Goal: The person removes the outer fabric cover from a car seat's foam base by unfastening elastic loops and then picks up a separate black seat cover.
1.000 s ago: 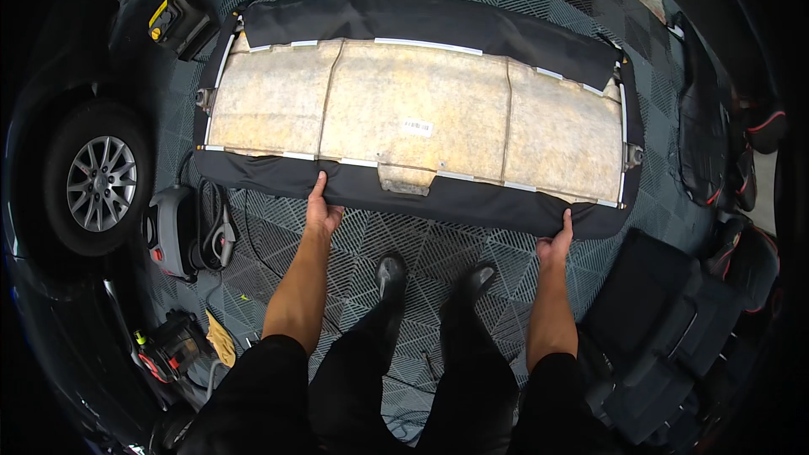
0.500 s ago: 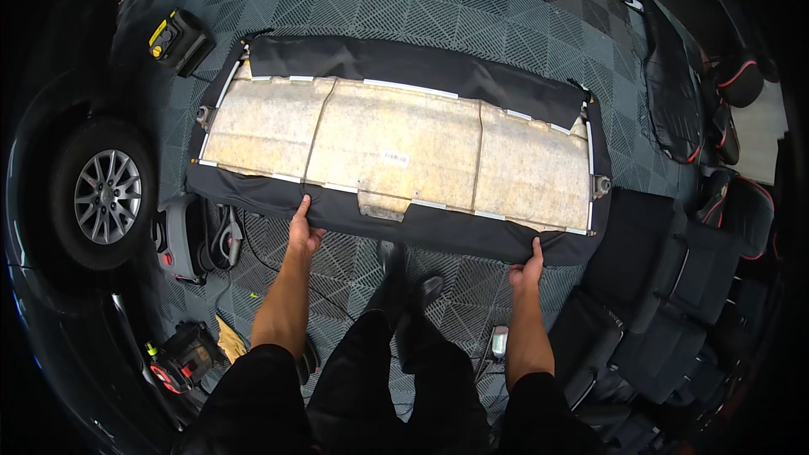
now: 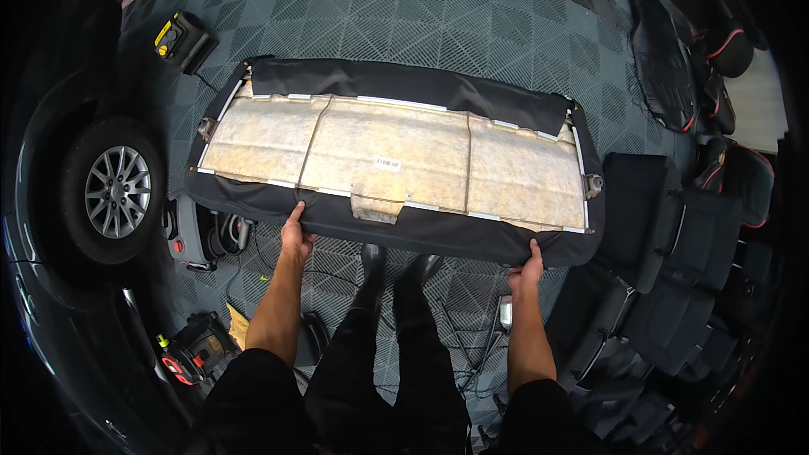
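A long car bench seat cushion [image 3: 404, 145] is held out in front of me with its underside facing up. That side is pale, matted padding framed by black fabric, with white edge strips, two thin cords across it and a small white label. My left hand [image 3: 297, 234] grips the near edge left of the middle, thumb on top. Near the right end, my right hand [image 3: 527, 268] holds the same edge, its thumb also on top. The fingers of both hands are mostly hidden beneath the cushion. A metal bracket [image 3: 594, 186] sticks out at its right end.
At left stands a dark car with its wheel [image 3: 118, 192]. A grey machine with a hose [image 3: 195, 234], a black-and-red machine [image 3: 195, 352] and a black-and-yellow machine [image 3: 179, 40] sit on the tiled floor. Black car seats [image 3: 628, 219] crowd the right. Cables lie around my feet.
The cushion's far edge has come nearer to me in the view, while both hands keep their grip. My feet have shifted, and the surroundings sit slightly differently as my view moved.
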Demonstrator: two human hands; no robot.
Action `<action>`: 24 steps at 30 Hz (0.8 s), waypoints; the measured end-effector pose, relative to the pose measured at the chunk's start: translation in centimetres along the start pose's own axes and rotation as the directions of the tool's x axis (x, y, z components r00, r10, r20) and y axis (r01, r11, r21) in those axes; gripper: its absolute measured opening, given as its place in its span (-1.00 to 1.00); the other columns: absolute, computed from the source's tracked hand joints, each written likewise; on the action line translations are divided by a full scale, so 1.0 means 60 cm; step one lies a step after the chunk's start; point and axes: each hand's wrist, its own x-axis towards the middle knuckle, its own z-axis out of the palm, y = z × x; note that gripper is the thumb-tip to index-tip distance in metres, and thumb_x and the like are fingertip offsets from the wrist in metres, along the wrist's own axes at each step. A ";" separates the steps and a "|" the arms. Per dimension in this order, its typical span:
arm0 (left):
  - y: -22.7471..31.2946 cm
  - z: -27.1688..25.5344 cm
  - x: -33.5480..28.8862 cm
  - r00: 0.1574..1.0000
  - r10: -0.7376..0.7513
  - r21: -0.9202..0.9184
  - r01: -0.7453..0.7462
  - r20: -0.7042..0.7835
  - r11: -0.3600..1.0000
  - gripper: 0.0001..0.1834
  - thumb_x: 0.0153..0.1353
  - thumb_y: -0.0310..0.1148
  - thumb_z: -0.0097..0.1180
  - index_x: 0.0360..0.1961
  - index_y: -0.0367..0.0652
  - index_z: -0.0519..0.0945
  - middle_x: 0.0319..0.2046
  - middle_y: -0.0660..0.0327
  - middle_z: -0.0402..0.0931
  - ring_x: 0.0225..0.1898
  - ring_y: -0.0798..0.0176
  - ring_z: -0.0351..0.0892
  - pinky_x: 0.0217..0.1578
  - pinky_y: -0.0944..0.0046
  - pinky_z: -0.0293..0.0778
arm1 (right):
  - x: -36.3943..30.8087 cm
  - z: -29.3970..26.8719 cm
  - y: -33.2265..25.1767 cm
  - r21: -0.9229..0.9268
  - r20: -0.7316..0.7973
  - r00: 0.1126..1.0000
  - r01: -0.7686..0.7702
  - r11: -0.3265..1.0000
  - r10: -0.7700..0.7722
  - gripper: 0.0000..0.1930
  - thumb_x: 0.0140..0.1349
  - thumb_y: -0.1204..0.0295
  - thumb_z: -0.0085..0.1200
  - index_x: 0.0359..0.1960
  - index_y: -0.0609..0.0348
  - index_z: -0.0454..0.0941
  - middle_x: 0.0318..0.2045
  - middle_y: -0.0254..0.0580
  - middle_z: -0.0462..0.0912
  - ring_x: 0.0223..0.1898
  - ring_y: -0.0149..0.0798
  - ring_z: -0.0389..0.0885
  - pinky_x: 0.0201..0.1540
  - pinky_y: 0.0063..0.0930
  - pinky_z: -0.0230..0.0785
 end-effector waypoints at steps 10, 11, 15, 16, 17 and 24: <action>0.163 0.088 -0.111 0.983 0.124 0.344 -0.069 -0.139 0.936 -0.55 0.06 -0.11 0.27 -0.17 -0.27 0.62 -0.26 0.13 0.63 -0.31 0.23 0.61 -0.44 0.20 0.51 | -0.114 0.033 -0.113 -0.081 0.009 1.000 0.030 0.996 -0.029 -0.78 0.05 0.20 0.24 -0.41 0.01 0.52 -0.60 -0.38 0.56 -0.70 -0.41 0.45 -0.70 -0.55 0.15; 0.174 0.093 -0.121 0.981 0.140 0.348 -0.085 -0.137 0.934 -0.55 0.06 -0.10 0.27 -0.16 -0.25 0.61 -0.26 0.15 0.61 -0.32 0.22 0.60 -0.43 0.18 0.51 | -0.120 0.039 -0.117 -0.052 0.030 0.998 0.048 0.997 -0.047 -0.77 0.05 0.19 0.24 -0.40 0.01 0.53 -0.58 -0.37 0.57 -0.68 -0.42 0.48 -0.70 -0.57 0.16; 0.204 0.129 -0.168 0.978 0.196 0.355 -0.156 -0.079 0.922 -0.43 0.05 -0.03 0.30 -0.07 -0.30 0.57 -0.25 0.16 0.61 -0.31 0.23 0.60 -0.45 0.23 0.49 | -0.149 0.059 -0.150 0.043 0.119 0.981 0.146 0.988 -0.150 -0.69 0.06 0.12 0.26 -0.30 0.04 0.58 -0.45 -0.34 0.65 -0.56 -0.38 0.60 -0.63 -0.56 0.29; 0.210 0.134 -0.171 0.972 0.230 0.326 -0.204 -0.044 0.923 -0.40 0.07 0.00 0.31 -0.05 -0.30 0.56 -0.27 0.16 0.60 -0.33 0.24 0.61 -0.45 0.25 0.51 | -0.153 0.065 -0.160 0.058 0.145 0.977 0.147 0.988 -0.154 -0.66 0.07 0.10 0.27 -0.27 0.05 0.59 -0.43 -0.33 0.66 -0.54 -0.35 0.62 -0.60 -0.53 0.35; 0.215 0.139 -0.172 0.964 0.266 0.295 -0.251 -0.009 0.922 -0.36 0.08 0.03 0.32 -0.03 -0.31 0.54 -0.28 0.16 0.60 -0.36 0.25 0.61 -0.44 0.27 0.53 | -0.155 0.074 -0.167 0.072 0.172 0.972 0.147 0.987 -0.157 -0.64 0.07 0.08 0.27 -0.24 0.06 0.59 -0.40 -0.32 0.67 -0.52 -0.32 0.64 -0.57 -0.49 0.41; 0.281 0.202 -0.186 0.888 0.435 0.332 -0.460 0.152 0.823 -0.36 0.07 0.04 0.40 -0.33 -0.39 0.41 -0.43 0.11 0.42 -0.43 0.26 0.55 -0.21 0.23 0.64 | -0.157 0.147 -0.261 0.027 0.238 0.940 0.246 0.969 -0.246 -0.47 0.10 -0.05 0.26 -0.06 0.08 0.55 -0.18 -0.24 0.67 -0.28 -0.32 0.70 -0.38 -0.47 0.61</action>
